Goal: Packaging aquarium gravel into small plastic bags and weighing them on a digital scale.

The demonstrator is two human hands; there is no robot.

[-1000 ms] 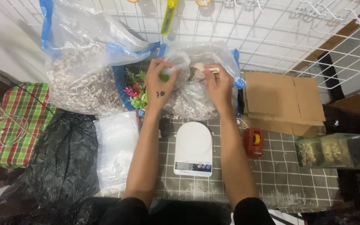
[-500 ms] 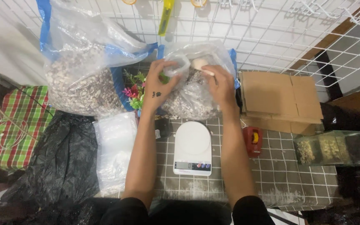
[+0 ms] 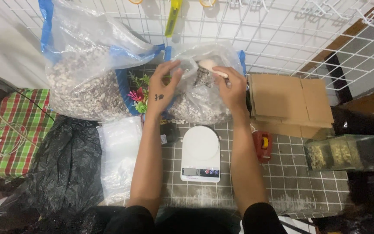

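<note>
— Two hands at one clear plastic bag of gravel (image 3: 200,99), standing at the far edge of the tiled desk (image 3: 291,182), against the wire grid wall (image 3: 273,39). Grip?

— Left hand (image 3: 163,89) pinches the bag's loose mouth film. Right hand (image 3: 232,89) is closed round a pale scoop (image 3: 208,66) at the opening.

— Handling?

— Judged heavy and slumping; film soft and slippery, liable to tear under load. Best held at the gathered mouth, with support beneath.

— Surroundings?

— White kitchen scale (image 3: 200,154) just in front of the bag, between the forearms. Larger gravel bag (image 3: 87,82) to the left, plastic plants (image 3: 138,93) between the two. Flat clear bags (image 3: 120,156) and black plastic sheet (image 3: 66,169) at the left edge. Cardboard box (image 3: 291,102) and red tape measure (image 3: 262,145) to the right; clear box (image 3: 345,152) near the right edge.

— Obstructions?

— Scale and plants crowd the bag.
</note>
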